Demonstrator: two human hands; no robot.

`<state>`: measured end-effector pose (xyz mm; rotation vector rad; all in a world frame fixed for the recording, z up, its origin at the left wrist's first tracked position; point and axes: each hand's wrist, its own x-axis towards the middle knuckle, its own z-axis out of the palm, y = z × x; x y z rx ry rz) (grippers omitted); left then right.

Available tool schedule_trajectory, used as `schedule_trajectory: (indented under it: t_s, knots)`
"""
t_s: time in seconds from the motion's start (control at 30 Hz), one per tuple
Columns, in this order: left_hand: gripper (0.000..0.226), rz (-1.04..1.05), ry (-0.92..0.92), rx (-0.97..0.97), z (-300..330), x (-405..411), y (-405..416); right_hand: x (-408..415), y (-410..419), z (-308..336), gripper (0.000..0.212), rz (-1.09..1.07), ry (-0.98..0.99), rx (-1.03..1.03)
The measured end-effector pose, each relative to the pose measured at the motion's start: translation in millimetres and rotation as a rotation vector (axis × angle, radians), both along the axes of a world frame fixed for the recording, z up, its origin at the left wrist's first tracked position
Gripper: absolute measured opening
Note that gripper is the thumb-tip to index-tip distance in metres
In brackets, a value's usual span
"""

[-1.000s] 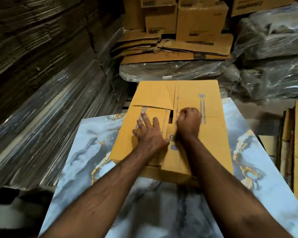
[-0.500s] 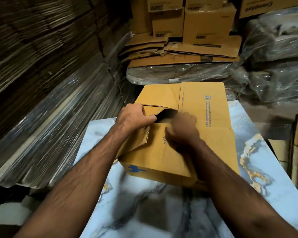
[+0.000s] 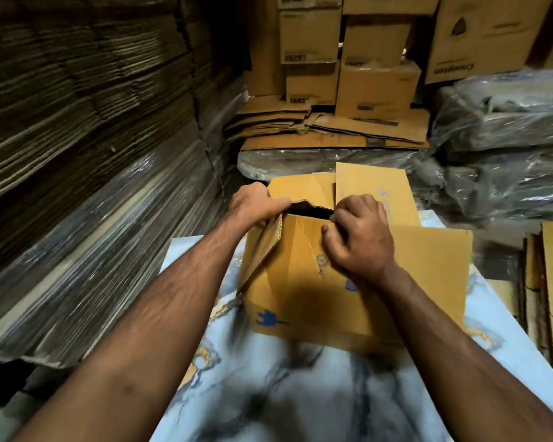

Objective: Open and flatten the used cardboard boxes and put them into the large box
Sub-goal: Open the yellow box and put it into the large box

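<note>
Yellow cardboard box (image 3: 316, 301) gapes, flaps lifted by both hands.

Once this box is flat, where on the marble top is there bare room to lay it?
Bare patch: the marble top between the forearms, bordered by the cardboard box ahead. A narrow strip lies right of the box. Crowded: the left hand and right hand grip its flaps; wrapped stacks press in left, flattened cardboard behind.

Dim light falls on a marbled blue-white tabletop (image 3: 300, 403), hemmed in on the left by tall plastic-wrapped stacks of flattened cardboard (image 3: 87, 193), with loose flattened sheets (image 3: 332, 132) and stacked brown cartons (image 3: 377, 87) behind, and plastic-covered bundles (image 3: 505, 154) to the right.
</note>
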<state>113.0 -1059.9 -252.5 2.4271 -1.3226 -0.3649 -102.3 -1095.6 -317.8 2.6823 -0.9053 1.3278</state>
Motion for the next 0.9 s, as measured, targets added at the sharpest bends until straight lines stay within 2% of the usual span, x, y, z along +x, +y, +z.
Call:
schedule_trajectory:
  t_s: [0.1,0.2,0.27,0.47,0.57,0.73,0.8,0.9]
  knots:
    - [0.043,-0.002,0.035,0.000,-3,4,1,1,29,13,0.024,0.017,-0.042,-0.079]
    - [0.057,0.010,0.003,-0.012,-8,-3,3,0,49,22,0.027,0.005,-0.042,-0.138]
    - [0.065,0.006,-0.018,-0.027,-15,-9,4,-2,62,27,0.028,0.004,-0.018,-0.148]
    - [0.065,0.031,0.027,-0.057,-17,-14,7,-18,106,42,0.026,0.063,0.108,-0.111]
    - [0.079,0.002,0.093,-0.045,-16,-12,14,-31,129,45,0.029,0.064,0.209,-0.061]
    - [0.112,-0.120,0.203,0.060,-14,-3,12,-41,157,51,0.024,0.089,0.300,0.101]
    - [0.102,-0.134,0.210,0.056,-11,-5,18,-41,162,57,0.024,0.095,0.339,0.188]
    - [0.083,-0.112,0.125,-0.006,-4,-17,37,-45,171,57,0.025,0.107,0.358,0.247]
